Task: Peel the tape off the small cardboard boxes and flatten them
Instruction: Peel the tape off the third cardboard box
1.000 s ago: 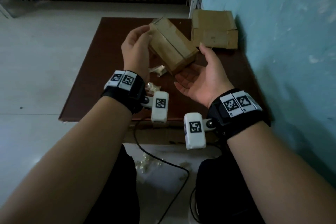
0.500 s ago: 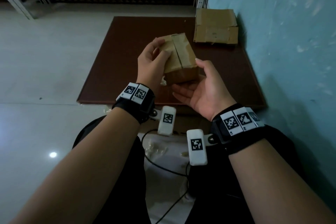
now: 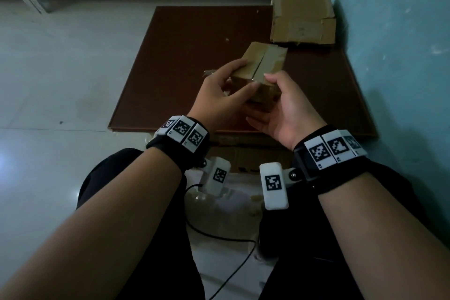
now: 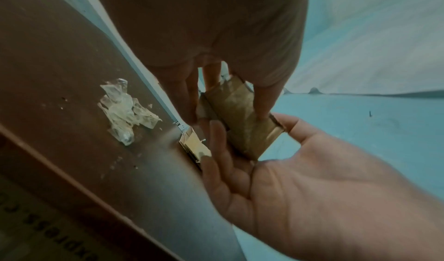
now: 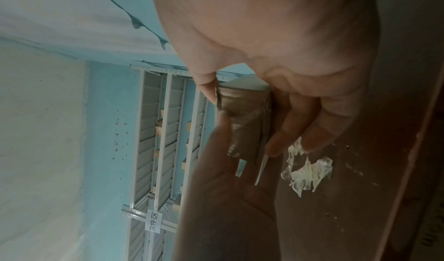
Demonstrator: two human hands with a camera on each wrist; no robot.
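Both hands share one small box point(image 3: 261, 73), held just above the table point(image 3: 185, 56), taped seam facing up so the tape is reachable. Left hand point(image 3: 219, 97) grips the near-left side, thumb at the seam's near end, probably hunting a tape edge. Right hand point(image 3: 283, 107) cups it underneath, thumb on top, as the steadying grip. Crumpled tape point(image 4: 125, 111) lies on the table; flattened cardboard point(image 3: 303, 19) sits parked in the far corner, out of the way.

box bottom: the small box point(image 3: 261, 73) hides its underside behind both hands
tape scraps point(image 3: 209, 72): mostly hidden behind the left hand point(image 3: 219, 97)
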